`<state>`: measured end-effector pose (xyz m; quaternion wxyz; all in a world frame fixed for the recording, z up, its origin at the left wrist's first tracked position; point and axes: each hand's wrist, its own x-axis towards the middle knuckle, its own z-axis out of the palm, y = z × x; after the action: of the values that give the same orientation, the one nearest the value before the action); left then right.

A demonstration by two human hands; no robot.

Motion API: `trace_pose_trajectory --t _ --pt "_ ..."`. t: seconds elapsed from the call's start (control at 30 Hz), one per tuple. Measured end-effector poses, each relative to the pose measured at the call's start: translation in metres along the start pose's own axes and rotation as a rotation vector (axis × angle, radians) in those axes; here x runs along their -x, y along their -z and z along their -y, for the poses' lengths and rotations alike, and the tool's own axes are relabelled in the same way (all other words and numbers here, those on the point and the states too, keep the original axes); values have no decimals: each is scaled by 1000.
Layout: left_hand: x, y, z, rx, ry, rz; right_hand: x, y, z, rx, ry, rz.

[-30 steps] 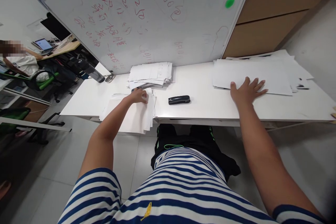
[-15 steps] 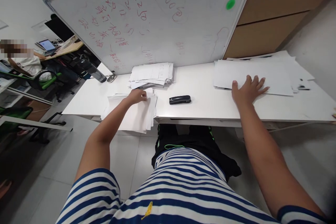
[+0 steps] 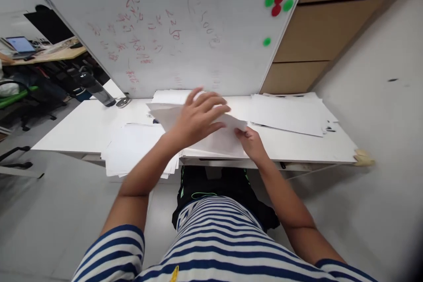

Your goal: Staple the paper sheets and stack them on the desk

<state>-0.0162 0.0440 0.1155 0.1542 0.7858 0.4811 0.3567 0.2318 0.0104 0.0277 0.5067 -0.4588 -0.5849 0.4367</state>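
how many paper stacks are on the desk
3: a front-left stack, a back stack partly behind the held sheet, and a right stack. The sheet may hide more.

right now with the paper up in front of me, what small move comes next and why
Probably close the left hand on the left part of the paper: the right hand grips only its right end, while the left hand's fingers are spread, not clasping it.
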Motion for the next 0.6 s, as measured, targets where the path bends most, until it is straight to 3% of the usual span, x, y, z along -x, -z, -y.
trace_pose_trajectory --t 0.1,0.17,0.2,0.33,0.4,0.5,0.6 --pt "36 12 13 19 120 -334 8 32 -8 -12 -47 -151" --pt "54 11 32 173 229 -464 16 46 -14 -45 -72 -211" --pt "60 6 42 317 278 -441 19 51 -17 -66 -81 -232" --pt "77 -24 60 688 512 -89 26 57 -32 -80 -100 -319" --pt "82 -38 57 699 567 -139 29 57 -41 -79 -89 -350" --pt "88 -54 50 633 551 -322 37 53 -51 -130 -148 -307" --pt "95 -64 48 572 565 -341 46 45 -53 -126 -218 -224"
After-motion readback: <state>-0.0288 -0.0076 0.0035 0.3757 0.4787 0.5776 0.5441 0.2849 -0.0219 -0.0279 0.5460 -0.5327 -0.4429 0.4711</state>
